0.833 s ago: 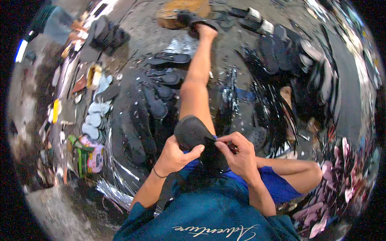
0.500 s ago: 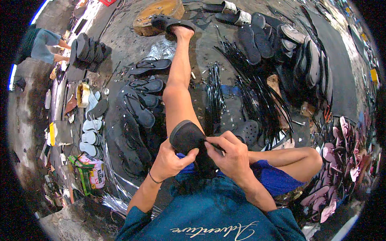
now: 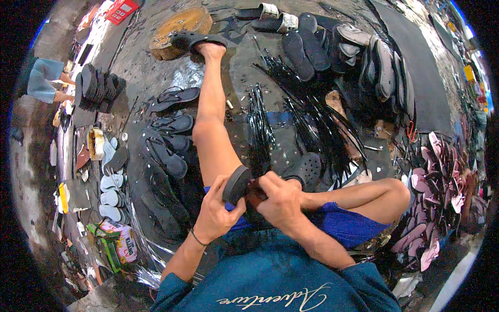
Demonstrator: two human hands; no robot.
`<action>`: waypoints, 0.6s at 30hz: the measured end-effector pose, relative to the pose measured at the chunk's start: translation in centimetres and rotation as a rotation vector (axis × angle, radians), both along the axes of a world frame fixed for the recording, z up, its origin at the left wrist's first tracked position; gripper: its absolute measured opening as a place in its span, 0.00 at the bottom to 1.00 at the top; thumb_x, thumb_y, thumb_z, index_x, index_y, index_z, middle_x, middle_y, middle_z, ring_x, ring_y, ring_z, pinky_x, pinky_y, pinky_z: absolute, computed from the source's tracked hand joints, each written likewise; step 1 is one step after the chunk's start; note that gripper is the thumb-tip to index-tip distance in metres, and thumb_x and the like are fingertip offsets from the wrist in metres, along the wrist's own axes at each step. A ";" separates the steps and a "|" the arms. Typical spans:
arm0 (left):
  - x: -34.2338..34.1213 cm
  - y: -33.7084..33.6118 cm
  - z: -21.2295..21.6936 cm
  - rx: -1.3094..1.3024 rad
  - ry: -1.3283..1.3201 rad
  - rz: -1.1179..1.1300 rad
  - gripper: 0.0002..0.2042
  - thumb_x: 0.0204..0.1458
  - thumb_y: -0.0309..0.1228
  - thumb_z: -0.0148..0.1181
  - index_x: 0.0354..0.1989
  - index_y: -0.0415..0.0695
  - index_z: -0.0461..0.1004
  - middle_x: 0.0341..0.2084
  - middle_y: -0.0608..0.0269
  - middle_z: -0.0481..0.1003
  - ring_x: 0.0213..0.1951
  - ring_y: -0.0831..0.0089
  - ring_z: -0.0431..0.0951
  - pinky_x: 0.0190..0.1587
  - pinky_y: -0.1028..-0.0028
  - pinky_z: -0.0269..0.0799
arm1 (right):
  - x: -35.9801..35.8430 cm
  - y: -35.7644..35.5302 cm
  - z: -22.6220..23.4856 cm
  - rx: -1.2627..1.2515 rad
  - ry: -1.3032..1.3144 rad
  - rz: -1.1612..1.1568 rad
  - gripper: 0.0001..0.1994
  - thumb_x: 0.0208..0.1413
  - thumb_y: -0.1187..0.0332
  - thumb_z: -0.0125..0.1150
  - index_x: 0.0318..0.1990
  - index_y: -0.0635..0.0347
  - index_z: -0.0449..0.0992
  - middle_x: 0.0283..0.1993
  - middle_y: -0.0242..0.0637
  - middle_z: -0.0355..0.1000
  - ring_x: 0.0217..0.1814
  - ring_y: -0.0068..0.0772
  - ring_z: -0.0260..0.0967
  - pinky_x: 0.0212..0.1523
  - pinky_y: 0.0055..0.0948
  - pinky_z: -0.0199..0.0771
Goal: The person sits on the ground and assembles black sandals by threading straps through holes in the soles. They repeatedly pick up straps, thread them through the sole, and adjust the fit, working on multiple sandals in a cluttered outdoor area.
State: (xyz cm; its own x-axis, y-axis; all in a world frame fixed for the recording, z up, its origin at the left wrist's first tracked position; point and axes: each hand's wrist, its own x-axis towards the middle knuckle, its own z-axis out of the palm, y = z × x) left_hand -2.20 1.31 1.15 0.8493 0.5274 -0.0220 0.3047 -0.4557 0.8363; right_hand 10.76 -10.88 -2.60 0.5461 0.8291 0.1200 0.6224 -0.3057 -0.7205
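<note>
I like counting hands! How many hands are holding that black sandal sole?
2. The left hand grips the sole from below and left; the right hand presses on it from the right. The sole's far side is hidden.

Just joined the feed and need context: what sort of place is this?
Probably a floor-level sandal-making workshop: both hands grip a dark rubber sole, loose black straps lie in bundles, and finished flip-flops lie in rows.

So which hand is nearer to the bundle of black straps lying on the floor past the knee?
The right hand. It sits on the black sole just below the black strap bundle, while the left hand grips the sole's lower left edge, further away.
</note>
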 end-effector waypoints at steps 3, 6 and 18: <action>-0.8 0.6 -0.7 0.076 -0.016 -0.046 0.15 0.46 0.23 0.68 0.44 0.37 0.76 0.41 0.49 0.74 0.43 0.51 0.77 0.47 0.62 0.75 | 0.5 -0.2 -0.3 0.105 0.118 0.064 0.08 0.45 0.69 0.71 0.34 0.56 0.80 0.32 0.36 0.74 0.29 0.40 0.75 0.25 0.38 0.69; -0.5 0.1 -0.4 -0.053 -0.012 0.033 0.14 0.46 0.23 0.68 0.42 0.38 0.76 0.41 0.49 0.74 0.43 0.52 0.77 0.47 0.61 0.75 | 0.7 -0.8 -0.1 0.063 0.312 0.057 0.11 0.49 0.69 0.68 0.42 0.56 0.82 0.37 0.40 0.76 0.36 0.45 0.78 0.35 0.40 0.78; 0.9 0.9 -0.3 -0.170 0.063 -0.090 0.17 0.49 0.24 0.67 0.49 0.35 0.76 0.43 0.49 0.78 0.45 0.57 0.81 0.50 0.65 0.76 | 4.1 -1.3 -0.7 -0.046 1.106 0.079 0.12 0.58 0.69 0.66 0.47 0.60 0.74 0.37 0.40 0.80 0.37 0.39 0.80 0.38 0.35 0.79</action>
